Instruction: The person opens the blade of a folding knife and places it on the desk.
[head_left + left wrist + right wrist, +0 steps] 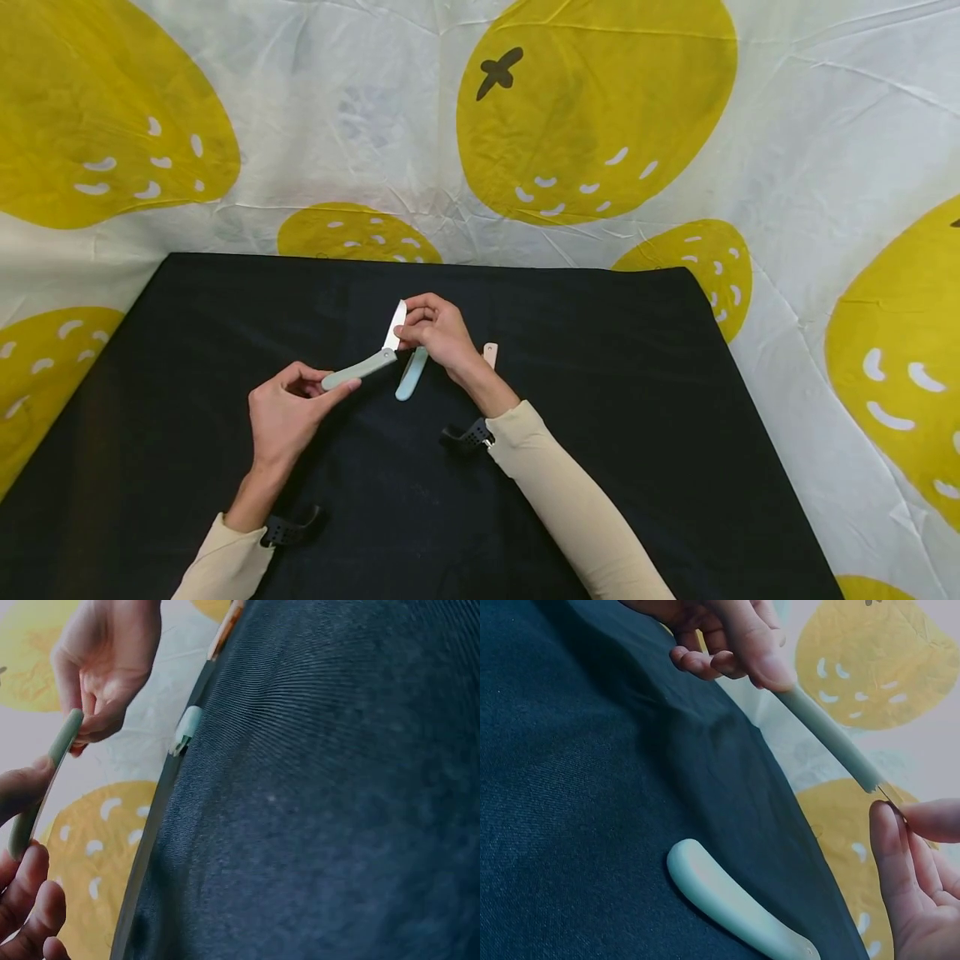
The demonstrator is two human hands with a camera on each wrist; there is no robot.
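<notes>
Grey-green is the handle (360,368) of the folding knife (395,325), which is in the air between the two hands, with its blade turned out at an angle. The left hand (283,412) grasps this handle at its far end from the pivot, between the thumb and the fingers. The right hand (444,333) pinches the bright blade with thumb and fingertips, as the right wrist view also shows; so both hands are occupied with the same knife.

Just beneath the right hand's fingers, and to the right of the left hand, a pale blue handle (410,381) lies on the black cloth (615,375). Its upper end is partly hidden in the head view. Just beside the right wrist, on its outer side, a light pink piece (491,353) shows only one end; the rest is behind the arm.

Each wrist carries a black strap (469,434), near the cuff of a cream sleeve (577,500). Beyond both hands hangs a white fabric (360,100) with printed yellow fruits (600,100), and it is somewhat wrinkled.
</notes>
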